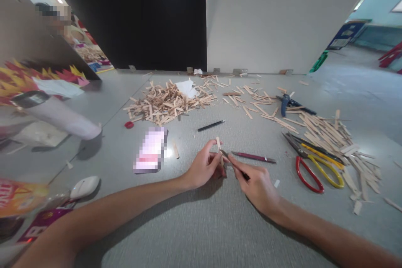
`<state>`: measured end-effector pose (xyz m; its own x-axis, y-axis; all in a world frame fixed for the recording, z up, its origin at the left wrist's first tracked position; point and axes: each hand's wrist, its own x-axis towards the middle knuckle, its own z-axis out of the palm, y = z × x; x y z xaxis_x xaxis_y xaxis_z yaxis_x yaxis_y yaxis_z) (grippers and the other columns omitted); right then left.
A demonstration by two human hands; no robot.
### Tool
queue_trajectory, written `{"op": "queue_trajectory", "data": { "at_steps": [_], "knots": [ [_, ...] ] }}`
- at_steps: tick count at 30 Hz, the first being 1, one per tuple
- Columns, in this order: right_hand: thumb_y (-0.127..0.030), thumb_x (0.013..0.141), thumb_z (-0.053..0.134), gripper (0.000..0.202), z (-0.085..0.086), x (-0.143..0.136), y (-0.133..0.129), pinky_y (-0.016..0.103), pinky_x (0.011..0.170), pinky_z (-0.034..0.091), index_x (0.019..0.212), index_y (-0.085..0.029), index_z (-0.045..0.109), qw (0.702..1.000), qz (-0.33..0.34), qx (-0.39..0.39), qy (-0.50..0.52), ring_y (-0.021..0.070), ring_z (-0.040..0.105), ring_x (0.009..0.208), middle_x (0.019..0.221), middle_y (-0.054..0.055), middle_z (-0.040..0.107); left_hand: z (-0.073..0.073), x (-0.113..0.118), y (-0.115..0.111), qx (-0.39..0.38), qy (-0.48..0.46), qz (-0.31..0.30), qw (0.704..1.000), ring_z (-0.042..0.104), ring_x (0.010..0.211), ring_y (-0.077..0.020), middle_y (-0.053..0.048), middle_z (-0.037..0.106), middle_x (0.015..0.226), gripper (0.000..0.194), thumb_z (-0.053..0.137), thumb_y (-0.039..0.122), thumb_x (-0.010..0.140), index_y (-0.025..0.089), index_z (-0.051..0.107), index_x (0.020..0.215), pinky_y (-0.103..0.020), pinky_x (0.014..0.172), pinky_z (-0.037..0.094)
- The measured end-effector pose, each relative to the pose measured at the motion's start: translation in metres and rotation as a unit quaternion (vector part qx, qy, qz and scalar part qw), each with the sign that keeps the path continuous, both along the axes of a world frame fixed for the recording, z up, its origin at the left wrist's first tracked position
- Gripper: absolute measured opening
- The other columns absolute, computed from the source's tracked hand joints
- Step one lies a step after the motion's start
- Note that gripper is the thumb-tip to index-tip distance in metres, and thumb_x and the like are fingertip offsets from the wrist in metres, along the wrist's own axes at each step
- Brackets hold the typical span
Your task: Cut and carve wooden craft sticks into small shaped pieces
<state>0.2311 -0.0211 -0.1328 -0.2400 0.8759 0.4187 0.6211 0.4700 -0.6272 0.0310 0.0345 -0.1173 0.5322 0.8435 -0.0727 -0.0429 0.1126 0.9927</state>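
Above the middle of the grey table, my left hand (pixel 202 167) pinches a short, flat wooden craft stick (pixel 218 144) upright between thumb and fingers. My right hand (pixel 259 182) grips a slim dark tool (pixel 224 153) like a pen. Its narrow tip meets the side of the stick; whether it is a blade or a file I cannot make out. Just beyond my right fingers lies a dark red craft knife (pixel 254 157). A black pen (pixel 211 126) rests farther back.
Craft stick pieces lie in a heap (pixel 169 104) at back left and loosely at right (pixel 329 132). Red-and-yellow-handled cutters (pixel 314 169) and blue-handled pliers (pixel 285 104) lie right. A blurred phone (pixel 150 150) and white mouse (pixel 85 187) are left. Upright panels (pixel 270 16) bound the back.
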Motion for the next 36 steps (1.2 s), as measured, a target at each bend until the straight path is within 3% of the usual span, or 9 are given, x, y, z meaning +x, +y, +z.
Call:
{"op": "queue_trajectory", "data": {
  "at_steps": [7, 11, 13, 17, 20, 26, 31, 36],
  "knots": [
    [-0.013, 0.103, 0.052, 0.045, 0.001, 0.000, -0.001, 0.032, 0.073, 0.069, 0.143, -0.016, 0.073, 0.999, 0.024, -0.016, -0.021, 0.0243, 0.084, 0.081, 0.100, 0.013, 0.088, -0.005, 0.000, 0.000, 0.024, -0.002, -0.002, 1.000, 0.066, 0.054, -0.0134, 0.002, 0.068, 0.079, 0.064, 0.060, 0.079, 0.095, 0.023, 0.044, 0.123, -0.021, 0.047, 0.045],
    [-0.016, 0.102, 0.053, 0.042, 0.009, -0.002, 0.003, 0.030, 0.057, 0.066, 0.135, -0.015, 0.078, 0.999, 0.021, -0.022, -0.009, 0.0209, 0.076, 0.057, 0.078, 0.007, 0.085, -0.004, -0.002, 0.002, 0.011, -0.018, -0.012, 1.000, 0.062, 0.051, -0.0118, 0.003, 0.068, 0.077, 0.063, 0.063, 0.078, 0.095, 0.023, 0.044, 0.122, -0.023, 0.051, 0.049],
    [-0.017, 0.101, 0.054, 0.040, 0.012, -0.001, 0.006, 0.032, 0.054, 0.065, 0.131, -0.015, 0.080, 1.000, 0.019, -0.024, 0.003, 0.0206, 0.075, 0.053, 0.083, 0.008, 0.087, -0.003, -0.002, 0.004, 0.007, -0.026, -0.014, 1.000, 0.056, 0.047, -0.0100, 0.005, 0.065, 0.073, 0.061, 0.064, 0.075, 0.096, 0.023, 0.045, 0.121, -0.023, 0.049, 0.046],
    [-0.018, 0.101, 0.057, 0.037, 0.011, 0.001, 0.011, 0.035, 0.065, 0.070, 0.128, -0.018, 0.082, 0.998, 0.031, -0.034, 0.035, 0.0243, 0.084, 0.073, 0.111, 0.011, 0.086, -0.003, -0.002, 0.006, 0.000, -0.040, -0.012, 0.999, 0.049, 0.044, -0.0082, 0.006, 0.063, 0.070, 0.057, 0.067, 0.070, 0.097, 0.022, 0.047, 0.119, -0.021, 0.046, 0.036],
    [-0.018, 0.102, 0.057, 0.036, 0.008, 0.004, 0.013, 0.035, 0.066, 0.071, 0.128, -0.016, 0.082, 0.998, 0.034, -0.033, 0.035, 0.0253, 0.085, 0.076, 0.108, 0.011, 0.087, -0.004, -0.002, 0.007, -0.010, -0.055, -0.011, 0.998, 0.049, 0.045, -0.0082, 0.006, 0.063, 0.070, 0.059, 0.070, 0.070, 0.095, 0.022, 0.047, 0.121, -0.022, 0.046, 0.035],
    [-0.020, 0.104, 0.057, 0.036, 0.007, 0.010, 0.018, 0.031, 0.058, 0.068, 0.131, -0.015, 0.080, 0.997, 0.068, -0.020, 0.030, 0.0207, 0.080, 0.061, 0.096, 0.009, 0.089, -0.001, -0.002, 0.007, -0.033, -0.071, -0.015, 0.997, 0.046, 0.046, -0.0078, 0.006, 0.062, 0.071, 0.059, 0.071, 0.069, 0.094, 0.022, 0.047, 0.121, -0.021, 0.045, 0.032],
    [-0.022, 0.106, 0.057, 0.036, 0.005, 0.015, 0.023, 0.031, 0.072, 0.071, 0.134, -0.021, 0.079, 0.996, 0.088, -0.008, 0.021, 0.0212, 0.085, 0.077, 0.112, 0.011, 0.087, 0.000, -0.003, 0.007, -0.041, -0.070, -0.016, 0.997, 0.045, 0.047, -0.0081, 0.005, 0.063, 0.072, 0.051, 0.071, 0.061, 0.097, 0.022, 0.050, 0.122, -0.021, 0.046, 0.032],
    [-0.019, 0.106, 0.057, 0.038, 0.004, 0.016, 0.024, 0.031, 0.077, 0.071, 0.139, -0.022, 0.076, 0.996, 0.094, 0.008, 0.004, 0.0220, 0.086, 0.083, 0.112, 0.010, 0.087, -0.002, -0.003, 0.008, -0.035, -0.066, -0.017, 0.997, 0.044, 0.046, -0.0078, 0.006, 0.063, 0.070, 0.053, 0.070, 0.064, 0.096, 0.022, 0.050, 0.121, -0.021, 0.046, 0.033]
  ]
}}
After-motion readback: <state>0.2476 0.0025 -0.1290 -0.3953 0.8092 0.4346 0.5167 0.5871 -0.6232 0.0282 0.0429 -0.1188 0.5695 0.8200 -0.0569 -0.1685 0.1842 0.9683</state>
